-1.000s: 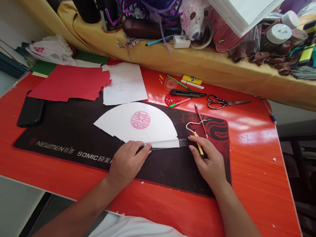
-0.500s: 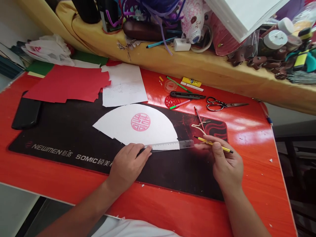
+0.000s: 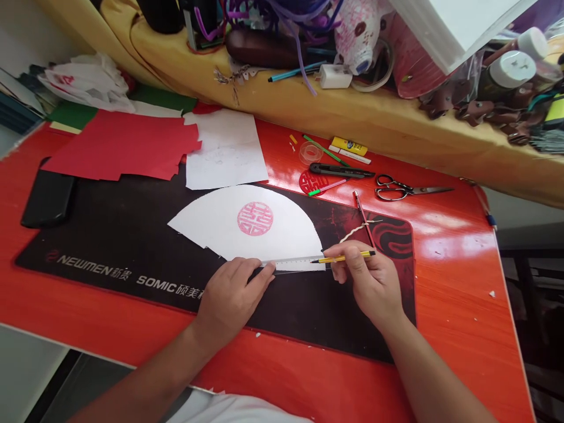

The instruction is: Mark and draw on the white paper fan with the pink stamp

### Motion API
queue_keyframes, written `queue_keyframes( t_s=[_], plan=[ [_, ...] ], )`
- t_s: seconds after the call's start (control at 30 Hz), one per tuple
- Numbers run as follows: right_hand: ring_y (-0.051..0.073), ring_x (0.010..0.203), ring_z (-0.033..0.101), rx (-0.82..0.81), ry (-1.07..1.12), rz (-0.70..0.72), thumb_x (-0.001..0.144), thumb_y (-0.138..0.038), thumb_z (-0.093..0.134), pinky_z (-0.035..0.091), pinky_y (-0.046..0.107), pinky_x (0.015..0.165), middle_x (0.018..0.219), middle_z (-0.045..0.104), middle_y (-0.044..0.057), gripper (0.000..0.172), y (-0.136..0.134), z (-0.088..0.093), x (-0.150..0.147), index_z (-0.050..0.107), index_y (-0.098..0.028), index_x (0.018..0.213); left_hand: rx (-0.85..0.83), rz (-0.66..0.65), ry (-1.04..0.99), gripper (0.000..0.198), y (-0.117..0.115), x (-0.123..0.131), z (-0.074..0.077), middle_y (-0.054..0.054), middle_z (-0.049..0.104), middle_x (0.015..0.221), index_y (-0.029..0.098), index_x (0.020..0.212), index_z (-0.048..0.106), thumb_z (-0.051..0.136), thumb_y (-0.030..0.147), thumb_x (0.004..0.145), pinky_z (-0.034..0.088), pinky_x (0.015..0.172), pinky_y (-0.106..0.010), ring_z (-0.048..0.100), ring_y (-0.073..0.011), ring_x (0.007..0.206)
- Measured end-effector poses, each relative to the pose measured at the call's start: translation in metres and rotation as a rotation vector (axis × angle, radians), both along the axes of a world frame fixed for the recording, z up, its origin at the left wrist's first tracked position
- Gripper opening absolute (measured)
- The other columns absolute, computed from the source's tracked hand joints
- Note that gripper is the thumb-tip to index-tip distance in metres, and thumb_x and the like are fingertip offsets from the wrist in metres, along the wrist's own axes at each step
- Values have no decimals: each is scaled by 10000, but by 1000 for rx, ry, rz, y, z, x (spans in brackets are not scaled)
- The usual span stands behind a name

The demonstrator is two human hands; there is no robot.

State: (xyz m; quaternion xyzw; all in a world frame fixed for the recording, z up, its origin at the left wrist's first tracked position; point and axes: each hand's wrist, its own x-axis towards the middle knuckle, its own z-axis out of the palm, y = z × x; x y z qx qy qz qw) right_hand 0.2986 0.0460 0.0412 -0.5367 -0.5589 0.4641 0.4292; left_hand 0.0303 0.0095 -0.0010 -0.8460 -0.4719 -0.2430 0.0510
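Observation:
A white fan-shaped sheet of paper [image 3: 211, 223] with a pink round character pattern [image 3: 255, 218] lies on the black mat. Along its lower right edge rests a clear ruler [image 3: 293, 262]. My left hand [image 3: 231, 291] presses the ruler's left part down with its fingers. Pinched in my right hand [image 3: 372, 282] is a thin yellow pencil [image 3: 348, 257], its dark tip pointing left over the ruler near the paper's right corner. The ruler's right end is hidden by my right hand.
The black mat [image 3: 110, 235] covers much of the red table [image 3: 458, 247]. Behind lie scissors [image 3: 412, 189], a black utility knife [image 3: 341, 171], a tape roll [image 3: 311, 153] and a red pencil [image 3: 363, 214] with string. Red paper [image 3: 127, 144], a white sheet [image 3: 224, 150] and a black phone-like object [image 3: 48, 197] are left.
My right hand has moved left with the pencil, bringing its tip over the ruler on the paper. My left hand stays on the ruler. The whole view has shifted slightly.

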Motion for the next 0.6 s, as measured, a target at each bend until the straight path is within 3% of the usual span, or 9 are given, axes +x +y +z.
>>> queue_keyframes(
  t_s=[0.2,0.6],
  plan=[
    [155,549,582,-76,-49,103,1102,-658,606,465,300,583,569,608,-17,531,8,-6,-15,855,-211,959,-13,-3,0,160,0,-1,1,-62,766,986,178,1241,742,710,171,1084,551,757,-377,702,-226,857],
    [145,577,617,-59,-60,184,1111,-656,595,486,276,622,619,655,-14,535,19,-9,-31,844,-205,969,-34,9,-6,154,-1,-1,0,-59,775,987,194,1239,747,706,188,1090,536,747,-364,691,-211,833]
  ],
)
